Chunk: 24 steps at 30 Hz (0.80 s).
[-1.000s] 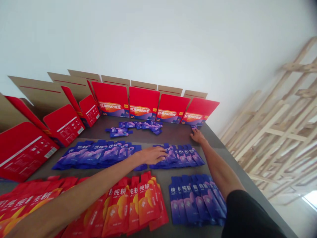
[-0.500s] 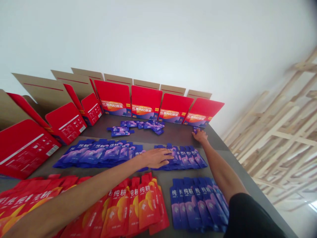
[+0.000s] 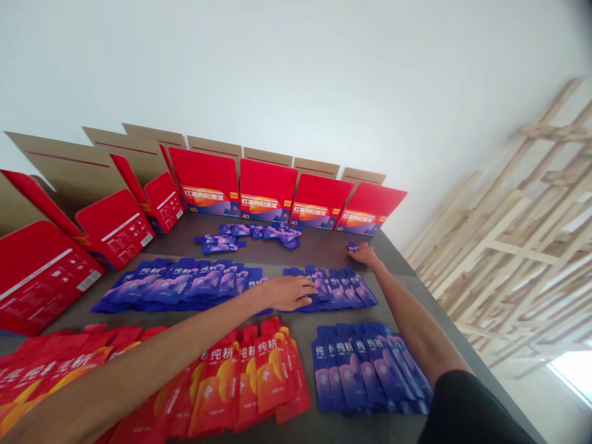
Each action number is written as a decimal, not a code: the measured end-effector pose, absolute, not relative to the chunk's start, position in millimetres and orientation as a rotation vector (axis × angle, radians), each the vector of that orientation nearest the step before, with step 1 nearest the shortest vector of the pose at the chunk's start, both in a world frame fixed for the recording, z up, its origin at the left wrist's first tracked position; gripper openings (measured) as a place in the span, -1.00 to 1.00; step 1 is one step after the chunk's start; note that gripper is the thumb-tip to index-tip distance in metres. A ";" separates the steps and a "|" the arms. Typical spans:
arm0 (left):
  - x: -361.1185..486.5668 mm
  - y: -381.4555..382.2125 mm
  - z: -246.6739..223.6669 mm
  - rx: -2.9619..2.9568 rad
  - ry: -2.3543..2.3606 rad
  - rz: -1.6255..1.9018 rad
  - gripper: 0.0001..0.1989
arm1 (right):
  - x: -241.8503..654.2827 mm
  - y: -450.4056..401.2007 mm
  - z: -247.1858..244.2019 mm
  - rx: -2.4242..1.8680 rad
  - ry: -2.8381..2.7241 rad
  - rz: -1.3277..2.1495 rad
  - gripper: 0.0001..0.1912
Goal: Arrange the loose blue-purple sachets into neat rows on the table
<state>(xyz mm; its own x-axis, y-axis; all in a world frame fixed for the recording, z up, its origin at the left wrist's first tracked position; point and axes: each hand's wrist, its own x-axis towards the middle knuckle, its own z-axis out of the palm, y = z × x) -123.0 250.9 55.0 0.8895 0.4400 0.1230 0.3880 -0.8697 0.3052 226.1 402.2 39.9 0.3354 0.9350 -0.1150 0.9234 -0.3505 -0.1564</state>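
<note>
My left hand [image 3: 293, 292] lies palm down at the left end of a row of blue-purple pouches [image 3: 345, 288], fingers stretched out. Farther back on the right, my right hand [image 3: 364, 254] is closed on a small blue pouch [image 3: 353, 246], mostly hidden by the fingers. Another row of blue pouches [image 3: 180, 283] spreads out left of my left hand. Below my left forearm lie overlapping red-orange pouches [image 3: 272, 370]. Upright blue-purple pouches [image 3: 365, 370] form a fanned group near my right forearm.
Several red cartons with raised flaps, such as one front carton [image 3: 268, 191], line the back and left of the grey table [image 3: 319, 246]. Loose blue pouches [image 3: 277, 232] lie before them. A wooden lattice [image 3: 513, 246] stands beyond the table's right edge.
My right hand has drawn the small blue pouch slightly left and away from the rightmost carton. My left hand stays over the pouch row. The whole view has shifted a little.
</note>
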 end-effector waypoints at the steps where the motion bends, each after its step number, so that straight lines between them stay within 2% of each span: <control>1: -122.8 250.5 55.2 2.786 0.617 0.277 -0.63 | 225.3 398.2 43.1 -2.487 -1.747 0.297 -0.24; 8: -127.2 250.3 55.4 2.823 0.546 0.233 -0.67 | 187.1 325.1 57.8 -2.167 -1.911 0.302 -0.24; 12: -120.6 250.4 54.2 2.809 0.660 0.261 -0.61 | 154.8 272.7 57.3 -2.055 -2.075 0.341 -0.17; 15: -108.6 254.5 50.8 2.808 0.729 0.297 -0.54 | 135.9 250.9 58.8 -2.098 -2.134 0.319 -0.13; 20: -96.8 262.8 42.1 2.789 0.595 0.343 -0.67 | 120.1 241.7 59.3 -2.247 -2.170 0.278 -0.09; 24: -101.6 262.4 37.6 2.790 0.575 0.356 -0.68 | 118.1 237.6 55.7 -2.324 -2.164 0.275 -0.05</control>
